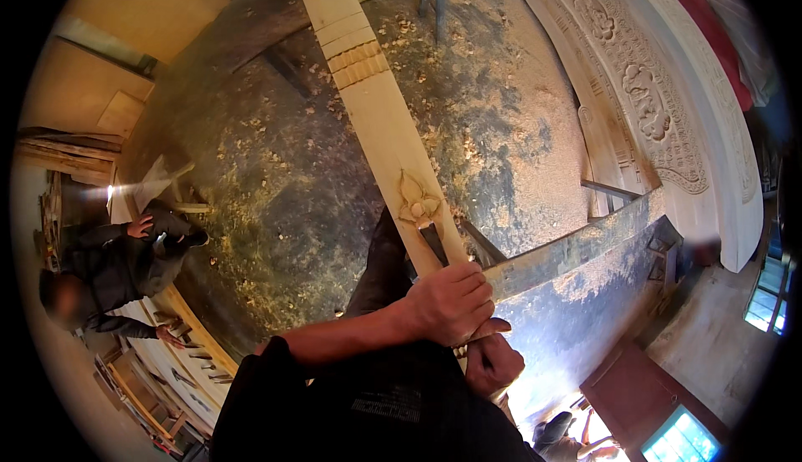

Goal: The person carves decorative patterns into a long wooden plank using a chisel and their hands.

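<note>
A long pale wooden board runs from the top of the view down to my body. A flower is carved in relief near its lower part, and a ridged band crosses it higher up. The dark, flat blade of a carving chisel meets the wood just below the flower. My left hand is closed round the chisel above the blade. Lower down, my right hand is closed at the handle end, its fingers partly hidden. Most of the handle is covered by my hands.
A worn wooden bench beam extends right from beneath the board. Large carved panels stand at the right. Shavings litter the floor. At left a person sits by a table with several tools. Another person is at lower right.
</note>
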`<control>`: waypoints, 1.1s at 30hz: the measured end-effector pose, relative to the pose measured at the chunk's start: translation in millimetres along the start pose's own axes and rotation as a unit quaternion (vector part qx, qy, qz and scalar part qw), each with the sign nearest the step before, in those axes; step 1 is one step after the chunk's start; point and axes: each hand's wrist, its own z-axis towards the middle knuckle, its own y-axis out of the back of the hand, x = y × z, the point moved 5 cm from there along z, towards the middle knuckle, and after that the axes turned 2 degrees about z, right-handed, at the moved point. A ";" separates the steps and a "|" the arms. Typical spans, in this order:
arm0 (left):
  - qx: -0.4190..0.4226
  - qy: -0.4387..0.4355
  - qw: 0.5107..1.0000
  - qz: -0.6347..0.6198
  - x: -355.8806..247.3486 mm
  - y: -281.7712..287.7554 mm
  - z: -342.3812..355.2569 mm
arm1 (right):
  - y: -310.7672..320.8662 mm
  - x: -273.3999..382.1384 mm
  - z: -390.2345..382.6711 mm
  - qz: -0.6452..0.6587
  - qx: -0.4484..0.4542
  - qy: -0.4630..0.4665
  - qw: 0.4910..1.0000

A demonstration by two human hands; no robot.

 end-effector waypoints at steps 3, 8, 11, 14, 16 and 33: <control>-0.012 0.015 1.000 -0.006 0.5 -0.9 -4.2 | -1.4 1.8 -1.3 -0.005 0.012 -0.009 1.000; -0.019 0.011 1.000 -0.004 4.9 1.5 -1.0 | -2.7 9.0 9.1 -0.005 0.008 -0.024 1.000; -0.016 -0.016 1.000 -0.004 2.6 5.4 0.8 | -1.9 11.8 6.9 -0.016 -0.007 -0.005 1.000; -0.008 -0.047 0.999 0.003 0.6 7.3 -0.6 | 2.9 7.7 -0.1 -0.039 0.009 0.002 0.999; -0.037 -0.051 0.998 0.008 -1.9 20.4 4.3 | 10.1 2.6 -4.1 -0.087 -0.007 -0.021 0.996; -0.050 -0.124 0.991 0.003 -38.9 25.4 -7.4 | 28.2 -13.0 -30.3 -0.016 -0.001 -0.138 0.990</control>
